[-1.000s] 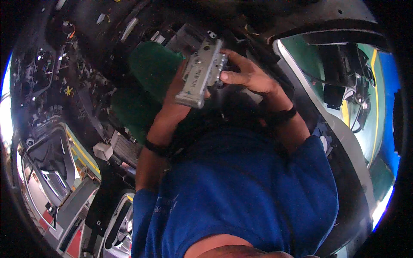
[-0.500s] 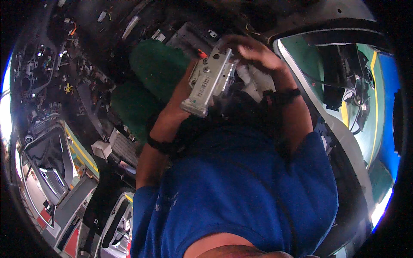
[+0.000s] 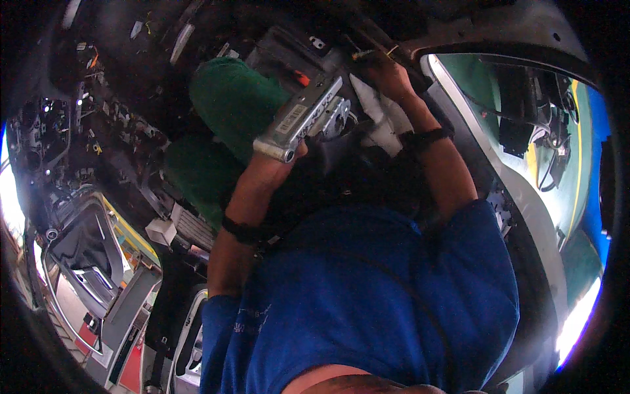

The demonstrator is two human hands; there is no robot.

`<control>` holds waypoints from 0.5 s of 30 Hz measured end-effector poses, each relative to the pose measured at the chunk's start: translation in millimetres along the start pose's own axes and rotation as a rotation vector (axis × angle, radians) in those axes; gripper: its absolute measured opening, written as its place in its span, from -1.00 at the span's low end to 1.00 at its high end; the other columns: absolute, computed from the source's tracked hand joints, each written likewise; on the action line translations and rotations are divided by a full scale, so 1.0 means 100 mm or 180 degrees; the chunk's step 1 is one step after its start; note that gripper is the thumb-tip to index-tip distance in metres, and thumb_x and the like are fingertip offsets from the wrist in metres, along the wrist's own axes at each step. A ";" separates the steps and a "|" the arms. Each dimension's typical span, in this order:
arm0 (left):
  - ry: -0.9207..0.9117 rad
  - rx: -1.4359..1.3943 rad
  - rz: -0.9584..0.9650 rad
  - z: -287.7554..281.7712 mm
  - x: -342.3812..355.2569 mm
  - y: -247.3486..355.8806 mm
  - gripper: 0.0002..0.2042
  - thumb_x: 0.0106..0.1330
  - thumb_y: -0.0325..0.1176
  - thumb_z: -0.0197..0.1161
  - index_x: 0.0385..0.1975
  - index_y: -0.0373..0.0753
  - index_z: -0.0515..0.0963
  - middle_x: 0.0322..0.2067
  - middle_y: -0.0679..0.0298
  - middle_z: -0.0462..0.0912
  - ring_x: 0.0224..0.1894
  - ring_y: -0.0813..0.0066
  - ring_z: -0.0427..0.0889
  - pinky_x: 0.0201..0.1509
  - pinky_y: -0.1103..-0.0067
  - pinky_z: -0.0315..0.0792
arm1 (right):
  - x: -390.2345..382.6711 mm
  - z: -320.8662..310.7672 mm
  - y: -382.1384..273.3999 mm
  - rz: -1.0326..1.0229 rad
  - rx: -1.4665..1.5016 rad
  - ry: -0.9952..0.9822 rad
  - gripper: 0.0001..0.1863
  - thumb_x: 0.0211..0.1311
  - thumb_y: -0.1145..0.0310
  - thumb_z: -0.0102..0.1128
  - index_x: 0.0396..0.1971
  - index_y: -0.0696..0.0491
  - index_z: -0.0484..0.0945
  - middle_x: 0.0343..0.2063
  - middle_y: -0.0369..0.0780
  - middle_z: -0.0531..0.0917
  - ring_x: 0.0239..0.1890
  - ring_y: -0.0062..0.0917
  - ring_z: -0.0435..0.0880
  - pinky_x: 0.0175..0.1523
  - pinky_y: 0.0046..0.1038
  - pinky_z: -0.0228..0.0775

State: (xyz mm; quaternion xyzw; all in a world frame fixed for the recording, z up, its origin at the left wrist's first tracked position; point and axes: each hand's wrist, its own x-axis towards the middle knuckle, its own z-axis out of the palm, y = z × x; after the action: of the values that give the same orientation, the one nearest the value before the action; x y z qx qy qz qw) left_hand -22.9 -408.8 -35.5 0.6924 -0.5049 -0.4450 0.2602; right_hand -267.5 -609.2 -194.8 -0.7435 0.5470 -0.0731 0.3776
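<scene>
My left hand grips a long silver metal bracket assembly from below. The bracket carries a white printed label and has a round, tube-like near end. It is held tilted, its far end pointing up and right, and most of my left fingers are hidden behind it. My right hand is farther off to the right, by the dark trim near the door opening. Thin yellowish wires show beside its fingertips. Those fingers are dark and partly hidden, so their grip is unclear.
Green-trousered knees are to the left of the bracket. A whitish sheet-like piece lies between bracket and right forearm. The stripped car interior with loose wiring fills the left. A door frame borders the right.
The bracket has moved slightly left and tilted further over in my left hand. My right hand has left the bracket's far end and reached forward to the dark trim.
</scene>
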 end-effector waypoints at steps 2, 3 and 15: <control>0.0060 0.0650 0.0288 0.06 0.12 -0.07 -0.64 0.29 -0.44 0.23 0.08 -0.30 0.45 -0.06 0.15 0.60 -0.04 0.38 0.56 0.01 0.49 0.46 | -0.19 -0.01 0.11 -0.0367 0.0117 0.0171 -0.54 0.23 0.08 0.20 0.10 -0.11 0.50 -0.07 -0.08 0.65 -0.01 -0.16 0.63 0.05 -0.27 0.47; -0.0015 0.0574 0.0380 0.10 0.20 -0.10 -0.68 0.30 -0.45 0.20 0.05 -0.30 0.47 -0.09 0.16 0.60 -0.09 0.39 0.56 -0.04 0.50 0.46 | -0.26 -0.01 0.17 -0.0329 0.0221 0.0199 -0.58 0.24 0.12 0.19 0.08 -0.09 0.52 -0.11 -0.06 0.66 -0.04 -0.17 0.64 0.04 -0.28 0.48; 0.0103 -0.2631 -0.0914 0.31 0.42 -0.34 -0.62 0.21 -0.58 0.28 0.04 -0.23 0.47 -0.11 0.37 0.55 -0.19 0.59 0.49 -0.20 0.65 0.45 | 0.05 -0.21 -0.24 -0.0056 -0.0868 0.0705 -0.72 0.24 0.11 0.14 -0.27 -0.01 0.67 -0.26 0.01 0.68 -0.28 -0.06 0.67 -0.20 -0.12 0.54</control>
State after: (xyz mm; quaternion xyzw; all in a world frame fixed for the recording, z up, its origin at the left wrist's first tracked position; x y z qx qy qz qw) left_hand -30.2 -433.0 -91.7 0.6001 -0.1789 -0.6304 0.4588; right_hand -258.3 -620.8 -165.8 -0.7800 0.5837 -0.0830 0.2100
